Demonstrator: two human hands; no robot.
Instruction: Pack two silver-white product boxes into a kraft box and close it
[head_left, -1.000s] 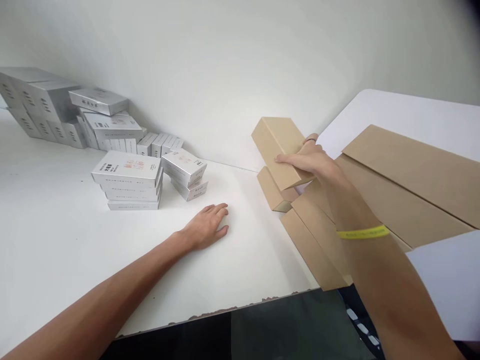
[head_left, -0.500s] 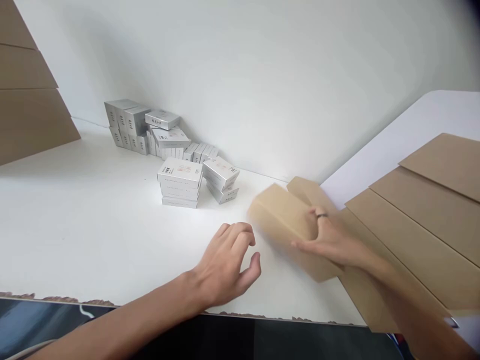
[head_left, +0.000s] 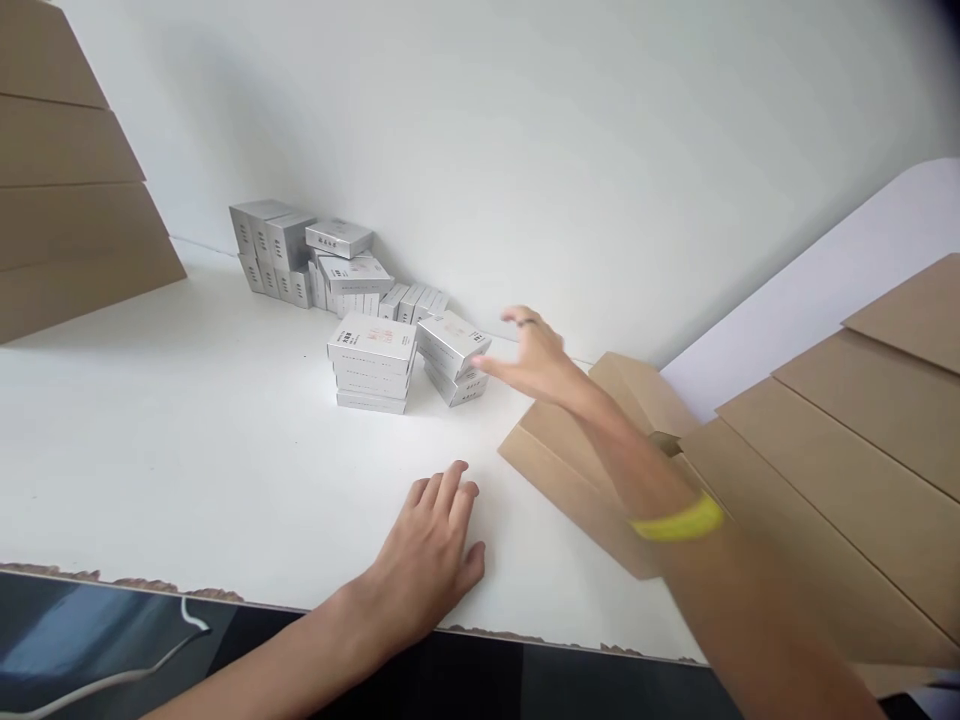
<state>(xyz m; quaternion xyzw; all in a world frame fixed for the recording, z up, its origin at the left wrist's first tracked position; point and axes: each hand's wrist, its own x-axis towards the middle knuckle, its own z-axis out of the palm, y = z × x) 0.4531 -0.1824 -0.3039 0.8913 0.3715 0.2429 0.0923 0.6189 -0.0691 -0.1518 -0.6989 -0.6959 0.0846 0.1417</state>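
1. Head view, right hand (head_left: 536, 360): raised above the table (head_left: 187, 450), thumb and fingers spread wide apart, a ring (head_left: 527, 321) on one finger, a yellow wristband (head_left: 682, 520) farther up the arm.
2. Short stack of white boxes (head_left: 452, 338): just left of the right hand, its top box set askew; the thumb tip overlaps its right edge in this view, though whether it touches cannot fairly be told.
3. Brown carton (head_left: 561, 440): on the table, outside the grip, below and partly behind the right forearm.
4. Second carton (head_left: 637, 390): just beyond the first, near the wall.
5. Left hand (head_left: 431, 545): palm down near the table's front edge, fingers loosely bent, thumb apart; between the brown carton and the taller stack of white boxes (head_left: 373, 345).
6. Silver-grey boxes (head_left: 259, 240): grouped against the wall, rear left.
7. Cardboard sheets (head_left: 825, 470): overlapping, at right.
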